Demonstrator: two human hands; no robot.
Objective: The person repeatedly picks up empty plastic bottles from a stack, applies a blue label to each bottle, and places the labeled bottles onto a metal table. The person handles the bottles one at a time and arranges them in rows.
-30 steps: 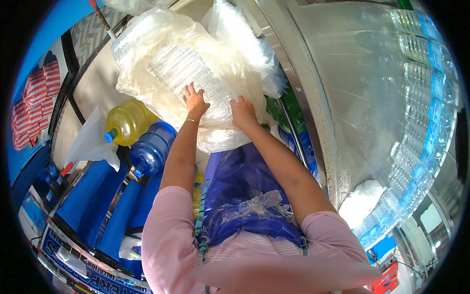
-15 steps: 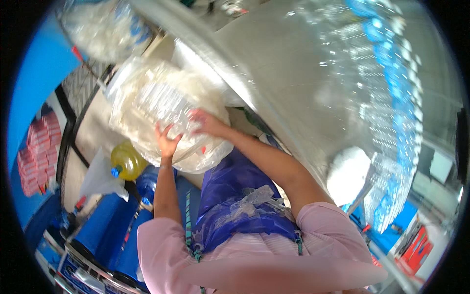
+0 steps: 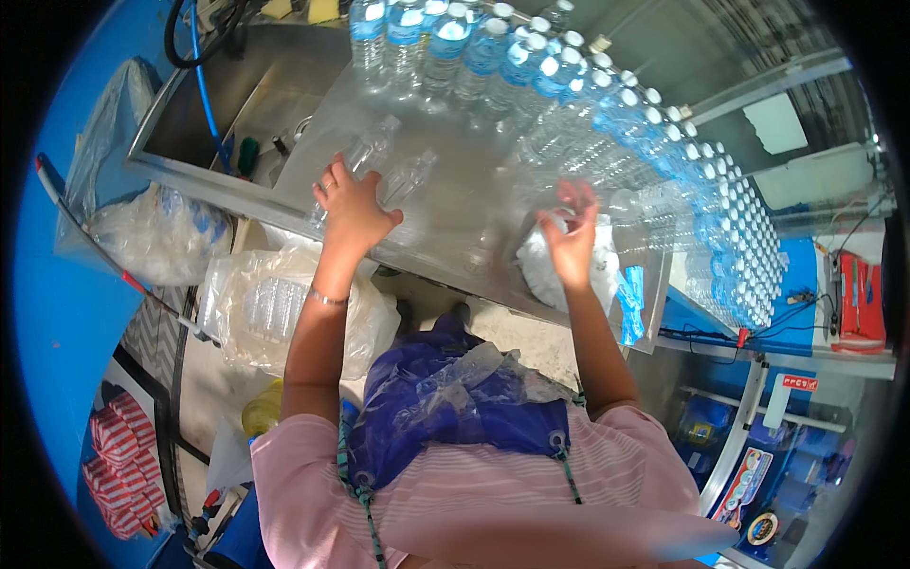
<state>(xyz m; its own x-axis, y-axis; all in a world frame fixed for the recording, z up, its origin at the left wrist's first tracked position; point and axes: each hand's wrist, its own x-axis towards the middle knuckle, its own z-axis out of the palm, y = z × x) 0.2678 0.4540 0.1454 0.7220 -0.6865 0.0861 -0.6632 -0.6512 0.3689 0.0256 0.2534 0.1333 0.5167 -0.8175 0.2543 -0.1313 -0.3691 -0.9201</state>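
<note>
My left hand (image 3: 354, 211) is over the near edge of a steel counter (image 3: 464, 223), its fingers spread and nothing in its grasp. Just beyond its fingertips, a clear unlabelled plastic bottle (image 3: 373, 142) lies on the metal beside a second clear bottle (image 3: 409, 178). A crumpled white cloth (image 3: 542, 264) rests toward the counter's right end. Above it is my right hand (image 3: 573, 239), thumb and fingers curved but apart; its fingertips are slightly blurred. Below the counter's edge, to the left, sits a big clear plastic bag (image 3: 360, 327) with clear bottles inside.
Rows of blue-labelled, white-capped water bottles (image 3: 488, 52) line the counter's back and right side. A steel sink (image 3: 270, 95) with a blue hose (image 3: 207, 90) is at far left. Another filled bag (image 3: 156, 242) stands below it. Blue strips (image 3: 629, 305) lie beside the cloth.
Both hands have left the plastic bag and are now over the counter, the left near the clear bottles, the right above the cloth. The view has swung toward the counter.
</note>
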